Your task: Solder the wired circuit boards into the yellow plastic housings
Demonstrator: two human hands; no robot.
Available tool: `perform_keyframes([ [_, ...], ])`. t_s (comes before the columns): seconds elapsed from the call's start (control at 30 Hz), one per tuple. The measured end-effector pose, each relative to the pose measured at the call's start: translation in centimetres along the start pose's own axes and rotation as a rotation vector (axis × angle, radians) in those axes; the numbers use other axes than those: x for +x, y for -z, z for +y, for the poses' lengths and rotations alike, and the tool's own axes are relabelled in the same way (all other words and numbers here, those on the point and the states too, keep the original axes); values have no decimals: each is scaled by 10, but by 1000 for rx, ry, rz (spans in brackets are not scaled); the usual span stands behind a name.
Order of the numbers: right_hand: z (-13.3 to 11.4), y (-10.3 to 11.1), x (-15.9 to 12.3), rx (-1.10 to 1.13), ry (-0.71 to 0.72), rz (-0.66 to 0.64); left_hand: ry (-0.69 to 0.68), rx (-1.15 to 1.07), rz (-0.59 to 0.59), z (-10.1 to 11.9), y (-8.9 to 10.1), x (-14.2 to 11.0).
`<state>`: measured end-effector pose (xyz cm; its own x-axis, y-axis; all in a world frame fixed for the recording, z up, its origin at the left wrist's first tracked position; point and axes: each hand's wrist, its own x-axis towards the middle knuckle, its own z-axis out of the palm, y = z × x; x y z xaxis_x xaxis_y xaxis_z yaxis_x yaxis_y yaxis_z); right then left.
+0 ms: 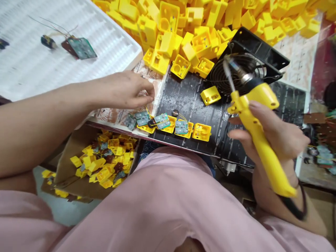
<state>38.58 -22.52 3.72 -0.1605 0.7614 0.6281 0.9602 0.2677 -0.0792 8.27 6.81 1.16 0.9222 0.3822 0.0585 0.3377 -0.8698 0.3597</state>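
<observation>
My right hand point(273, 129) grips a yellow soldering gun point(258, 140), its metal tip pointing up and away over the black fan. My left hand point(131, 90) hovers left of the black board, fingers curled in toward the thumb; anything between them is too small to make out. Below it, along the board's near edge, sits a row of yellow plastic housings point(201, 132). Green circuit boards point(162, 120) with thin wires lie on several of them, and the rightmost housing has none on it. A small round black part point(175, 113) lies just behind the row.
Yellow housings are heaped point(194, 31) at the back, beside a black fan point(252, 59). A single housing point(210, 95) lies before it. At left is a white ribbed tray point(110, 38) with a wired board. A cardboard box point(65, 168) of parts stands below.
</observation>
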Motion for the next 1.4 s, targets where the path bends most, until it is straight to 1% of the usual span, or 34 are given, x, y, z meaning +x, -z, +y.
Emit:
perform_keyframes([
  [0.07,12,-6,15,-13,106,-122,65,6,-105,9,15,-6],
  [0.1,19,-11,22,-37,165,-189,107,-14,-122,14,22,-8],
  [0.13,25,-17,29,-64,219,-264,148,-55,-113,18,28,-11],
  [0.17,32,-23,34,-89,260,-335,178,-116,-111,21,33,-15],
  [0.23,41,-37,43,-115,324,-467,217,-278,-146,25,38,-22],
  [0.3,48,-51,50,-103,334,-553,240,-453,-182,24,38,-30],
  [0.37,54,-62,54,-71,296,-621,250,-549,-203,19,35,-41],
  [0.43,59,-68,58,-50,269,-676,275,-562,-219,13,30,-51],
  [0.53,64,-67,64,-49,272,-730,316,-540,-260,10,26,-61],
  [0.6,59,-64,68,-28,235,-701,299,-577,-279,13,26,-64],
  [0.63,54,-64,70,7,195,-650,281,-609,-276,14,27,-63],
  [0.7,37,-72,70,161,91,-496,253,-677,-263,17,28,-62],
  [0.77,18,-88,66,357,-18,-345,252,-716,-272,17,29,-61],
  [0.8,11,-99,62,423,-55,-305,253,-700,-280,15,28,-61],
  [0.87,3,-119,55,500,-112,-253,222,-584,-275,10,25,-64],
  [0.93,5,-129,48,505,-113,-233,152,-449,-260,5,22,-69],
  [0.97,9,-129,45,480,-94,-233,120,-412,-259,4,21,-72],
  [1.03,19,-122,42,385,-48,-247,87,-433,-276,5,20,-76],
  [1.13,31,-106,41,270,-17,-284,105,-504,-278,11,21,-74],
  [1.2,35,-102,41,239,-5,-316,131,-525,-277,15,22,-68],
  [1.3,36,-106,42,236,28,-317,181,-551,-293,19,21,-58],
  [1.4,33,-115,47,257,50,-255,223,-593,-305,21,19,-53],
])
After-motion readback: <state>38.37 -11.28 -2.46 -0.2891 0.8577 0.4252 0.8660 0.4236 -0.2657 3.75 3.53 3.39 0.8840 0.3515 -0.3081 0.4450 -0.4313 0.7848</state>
